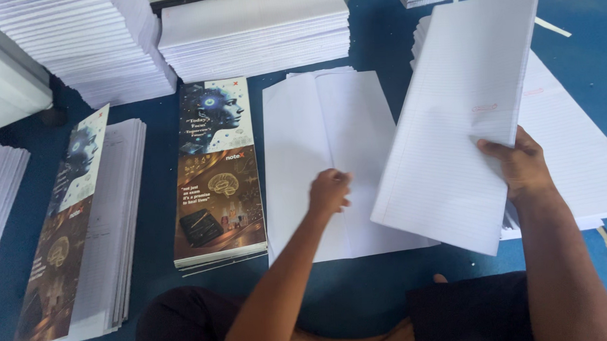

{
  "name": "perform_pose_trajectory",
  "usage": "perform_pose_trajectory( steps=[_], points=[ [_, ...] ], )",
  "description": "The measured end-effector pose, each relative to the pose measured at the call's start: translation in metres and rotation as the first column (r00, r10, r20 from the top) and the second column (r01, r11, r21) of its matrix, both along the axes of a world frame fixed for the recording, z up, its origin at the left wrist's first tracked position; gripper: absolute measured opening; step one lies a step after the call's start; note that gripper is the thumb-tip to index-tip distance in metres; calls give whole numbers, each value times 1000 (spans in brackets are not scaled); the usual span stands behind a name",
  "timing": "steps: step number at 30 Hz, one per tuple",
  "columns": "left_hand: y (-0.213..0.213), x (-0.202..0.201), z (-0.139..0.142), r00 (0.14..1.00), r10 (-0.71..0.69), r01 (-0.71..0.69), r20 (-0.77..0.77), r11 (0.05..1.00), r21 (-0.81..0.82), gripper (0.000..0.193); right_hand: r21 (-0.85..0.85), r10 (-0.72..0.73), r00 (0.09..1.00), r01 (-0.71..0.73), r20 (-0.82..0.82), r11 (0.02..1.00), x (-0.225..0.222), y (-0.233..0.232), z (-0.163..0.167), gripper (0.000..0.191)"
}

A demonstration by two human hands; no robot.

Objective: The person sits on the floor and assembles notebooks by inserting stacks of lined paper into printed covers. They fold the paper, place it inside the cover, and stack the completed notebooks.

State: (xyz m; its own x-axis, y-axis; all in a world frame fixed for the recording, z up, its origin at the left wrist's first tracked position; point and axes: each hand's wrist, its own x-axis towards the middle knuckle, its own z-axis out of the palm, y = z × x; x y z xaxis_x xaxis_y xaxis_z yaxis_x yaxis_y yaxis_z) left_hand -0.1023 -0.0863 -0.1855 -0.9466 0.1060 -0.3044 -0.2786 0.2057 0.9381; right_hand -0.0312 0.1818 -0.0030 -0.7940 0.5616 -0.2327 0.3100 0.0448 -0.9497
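Note:
My right hand (518, 163) grips the right edge of a bundle of ruled white sheets (456, 111) and holds it tilted above the blue floor. My left hand (329, 190) rests, fingers curled, on a flat pile of plain white sheets (316, 156) lying in front of me. Just left of that pile lies a stack of printed covers (216, 173) with a blue face picture above and a brown picture below.
A second stack with a printed cover on top (77, 232) lies at the left. Tall stacks of white paper (84, 44) (258, 31) stand at the back. More ruled sheets (572, 154) lie at the right. My knees are at the bottom edge.

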Motion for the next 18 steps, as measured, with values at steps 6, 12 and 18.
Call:
perform_pose_trajectory(
  steps=[6, 12, 18],
  points=[
    [-72, 6, -33, 916, 96, -320, -390, 761, -565, 17, 46, 160, 986, -158, -47, 986, -3, -14, -7, 54],
    [-87, 26, -22, 968, -67, -168, -241, 541, -824, 40, 155, 196, 971, -217, 137, 964, -11, -29, -25, 53],
    [-88, 37, -2, 987, -7, -125, -159, 586, -800, 72, 93, 291, 945, -306, 148, 948, -25, -29, -51, 54]
  ],
)
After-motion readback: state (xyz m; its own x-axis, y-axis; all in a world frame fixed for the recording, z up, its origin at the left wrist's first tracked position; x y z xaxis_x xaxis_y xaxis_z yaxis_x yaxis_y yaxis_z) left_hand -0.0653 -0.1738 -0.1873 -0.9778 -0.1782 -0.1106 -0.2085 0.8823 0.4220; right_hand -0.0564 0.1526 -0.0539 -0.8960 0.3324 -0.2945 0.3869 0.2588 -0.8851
